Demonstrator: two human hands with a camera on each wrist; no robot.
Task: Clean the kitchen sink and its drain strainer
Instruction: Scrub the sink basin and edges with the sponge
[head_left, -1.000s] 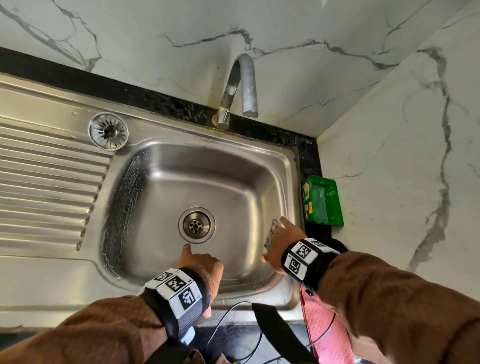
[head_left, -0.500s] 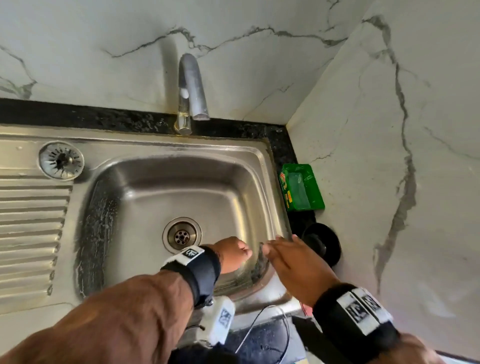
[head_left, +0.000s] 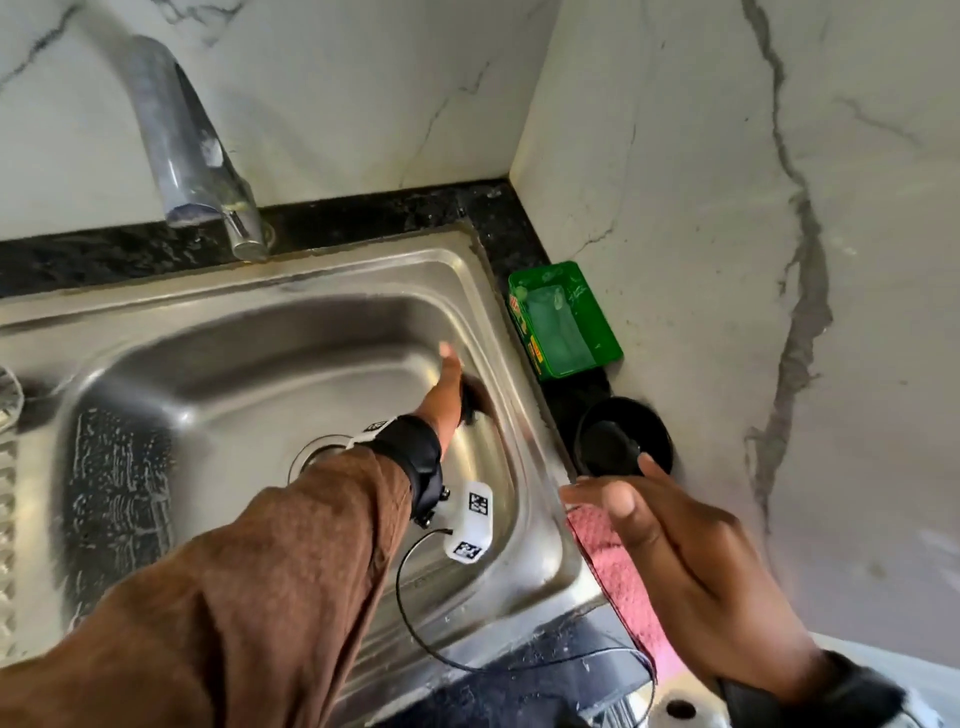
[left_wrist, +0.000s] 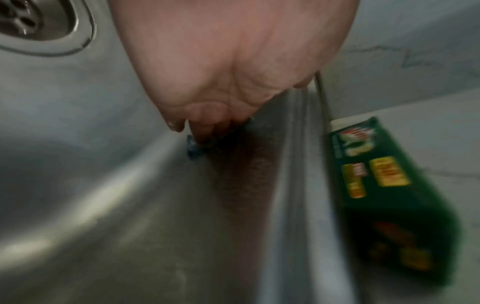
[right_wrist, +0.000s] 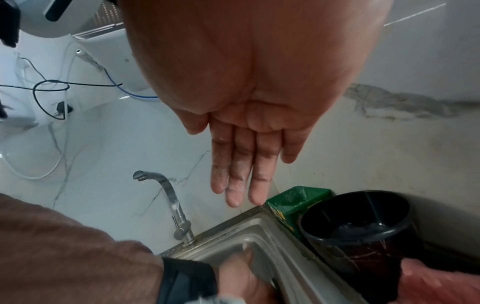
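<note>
The steel sink (head_left: 260, 374) fills the head view, with streaks of foam on its left wall. My left hand (head_left: 447, 395) reaches to the basin's right wall and presses a small dark scrub pad (head_left: 471, 402) against it. In the left wrist view the curled fingers (left_wrist: 202, 123) pinch the bluish pad (left_wrist: 192, 149) on the steel. The drain (left_wrist: 28, 20) lies behind that hand; my sleeve half hides the drain (head_left: 311, 452) in the head view. A loose strainer (head_left: 8, 395) shows at the left edge. My right hand (head_left: 618, 493) hovers over the counter, its soapy fingers (right_wrist: 241, 181) straight and empty.
A green soap box (head_left: 563, 322) and a black cup (head_left: 623, 436) holding water stand on the dark counter strip right of the sink. A pink cloth (head_left: 618, 566) hangs at the front right. The faucet (head_left: 182, 145) arches over the back rim. Marble walls close the corner.
The two hands met at the basin's right side. The left hand now rubs higher up the right wall with the pad, and the right hand has drawn back over the counter, empty.
</note>
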